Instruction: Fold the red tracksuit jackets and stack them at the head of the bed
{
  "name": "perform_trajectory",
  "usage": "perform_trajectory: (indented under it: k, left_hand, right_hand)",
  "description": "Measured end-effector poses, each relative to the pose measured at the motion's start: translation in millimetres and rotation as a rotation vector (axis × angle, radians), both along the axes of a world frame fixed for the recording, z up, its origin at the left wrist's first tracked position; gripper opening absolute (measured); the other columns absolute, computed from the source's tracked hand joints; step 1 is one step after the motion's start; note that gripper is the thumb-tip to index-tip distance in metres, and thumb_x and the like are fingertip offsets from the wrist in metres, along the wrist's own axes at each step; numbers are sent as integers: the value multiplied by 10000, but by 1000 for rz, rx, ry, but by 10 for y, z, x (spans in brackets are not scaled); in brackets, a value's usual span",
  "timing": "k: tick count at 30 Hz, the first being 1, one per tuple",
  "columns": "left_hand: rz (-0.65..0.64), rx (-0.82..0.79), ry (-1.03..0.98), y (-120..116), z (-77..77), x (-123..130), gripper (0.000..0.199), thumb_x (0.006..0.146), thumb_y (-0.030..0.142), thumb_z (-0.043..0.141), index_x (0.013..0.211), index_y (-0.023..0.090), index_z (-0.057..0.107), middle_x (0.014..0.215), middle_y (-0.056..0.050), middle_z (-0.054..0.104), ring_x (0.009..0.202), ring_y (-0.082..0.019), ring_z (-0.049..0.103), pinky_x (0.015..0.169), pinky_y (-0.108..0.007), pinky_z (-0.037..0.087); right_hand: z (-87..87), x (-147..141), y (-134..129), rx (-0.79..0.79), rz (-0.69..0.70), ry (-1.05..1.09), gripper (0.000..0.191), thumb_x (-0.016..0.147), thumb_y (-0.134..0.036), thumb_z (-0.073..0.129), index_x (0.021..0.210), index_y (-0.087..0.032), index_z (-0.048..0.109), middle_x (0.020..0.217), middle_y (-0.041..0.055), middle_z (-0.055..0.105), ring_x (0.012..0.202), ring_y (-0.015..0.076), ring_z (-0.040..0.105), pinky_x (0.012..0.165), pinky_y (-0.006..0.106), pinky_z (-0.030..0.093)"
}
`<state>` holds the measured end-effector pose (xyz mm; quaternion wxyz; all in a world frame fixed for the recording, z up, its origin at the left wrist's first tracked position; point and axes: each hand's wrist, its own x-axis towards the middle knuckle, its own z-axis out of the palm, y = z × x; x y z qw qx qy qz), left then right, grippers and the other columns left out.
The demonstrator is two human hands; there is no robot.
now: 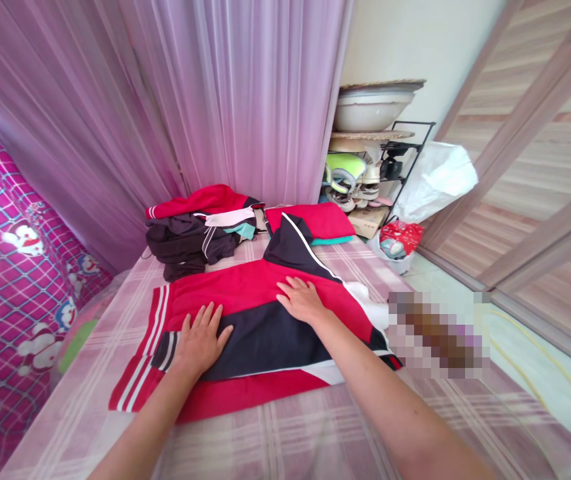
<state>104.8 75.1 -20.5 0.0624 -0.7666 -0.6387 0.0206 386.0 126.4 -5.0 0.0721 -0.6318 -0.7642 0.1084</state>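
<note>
A red, black and white track jacket (245,280) lies spread on a pink plaid cloth (235,447). One black sleeve (265,343) is laid across its body, with the striped cuff near the jacket's striped hem. The other black sleeve (288,240) sticks out at the far side. My left hand (200,340) rests flat on the folded sleeve close to its cuff, fingers spread. Palm down, my right hand (300,300) touches the jacket where red meets black, its fingers stretched out. Neither hand grips the fabric.
Behind the jacket sit a heap of dark and red clothes (190,240) and a folded red garment (330,223). A shoe rack (410,153) with basins stands at the back right, beside plastic bags (400,240). Purple curtains (225,100) hang behind. A pixelated patch covers something at the right.
</note>
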Motion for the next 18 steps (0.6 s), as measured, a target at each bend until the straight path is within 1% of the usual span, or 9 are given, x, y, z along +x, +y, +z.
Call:
perform_trajectory:
  k: [2, 4, 5, 7, 10, 12, 15, 18]
  left_hand:
    - [11, 26, -19, -9, -12, 0, 611, 960, 484, 380, 1489, 183, 428, 1552, -152, 394, 1436, -319, 373, 1146, -584, 296]
    - [6, 64, -36, -19, -28, -2, 607, 955, 475, 389, 1490, 190, 430, 1557, -144, 390, 1439, -320, 367, 1151, -580, 291]
    - [-2, 79, -46, -21, -37, -5, 604, 953, 471, 394, 1486, 190, 437, 1556, -142, 394, 1439, -321, 367, 1157, -575, 285]
    - [-17, 85, -68, -21, -55, -10, 596, 951, 468, 398, 1477, 194, 455, 1546, -141, 414, 1430, -329, 380, 1158, -575, 283]
    - [-21, 66, -91, -15, -70, -15, 597, 951, 487, 392, 1477, 211, 457, 1530, -142, 440, 1419, -334, 395, 1152, -583, 286]
    - [-9, 51, -94, -17, -65, -12, 604, 952, 498, 392, 1488, 223, 438, 1536, -136, 433, 1426, -332, 384, 1151, -584, 284]
    - [-9, 15, -86, -30, -45, -1, 596, 960, 505, 382, 1500, 255, 415, 1557, -108, 408, 1441, -331, 358, 1150, -589, 279]
    - [-10, -11, -85, -43, -30, 5, 579, 967, 512, 371, 1499, 288, 411, 1565, -81, 399, 1451, -328, 339, 1148, -591, 278]
  right_hand:
    - [-57, 112, 167, -79, -125, -54, 614, 998, -552, 278, 1529, -257, 363, 1628, 82, 268, 1495, 283, 207, 1174, 538, 184]
    - [-98, 230, 282, -89, -256, -84, 624, 1001, -553, 260, 1542, -252, 336, 1635, 98, 242, 1497, 301, 190, 1169, 558, 175]
    - [-112, 275, 315, -80, -294, -92, 613, 1003, -546, 258, 1538, -259, 345, 1632, 104, 249, 1492, 312, 202, 1162, 567, 184]
    - [-130, 319, 340, -40, -306, -99, 580, 1007, -517, 269, 1515, -268, 392, 1613, 118, 294, 1472, 321, 253, 1147, 572, 207]
    - [-158, 320, 341, 101, -248, -91, 544, 1013, -440, 280, 1481, -216, 443, 1580, 131, 360, 1447, 272, 306, 1158, 520, 211]
    - [-179, 340, 372, 131, -248, -86, 546, 1017, -417, 256, 1479, -190, 439, 1580, 123, 363, 1445, 247, 302, 1163, 489, 218]
    - [-197, 429, 503, 22, -290, -128, 581, 1018, -443, 230, 1512, -177, 385, 1603, 120, 317, 1465, 259, 263, 1165, 497, 218]
    - [-187, 489, 651, -62, -317, -176, 616, 1016, -464, 205, 1539, -160, 326, 1618, 139, 269, 1479, 268, 232, 1168, 515, 209]
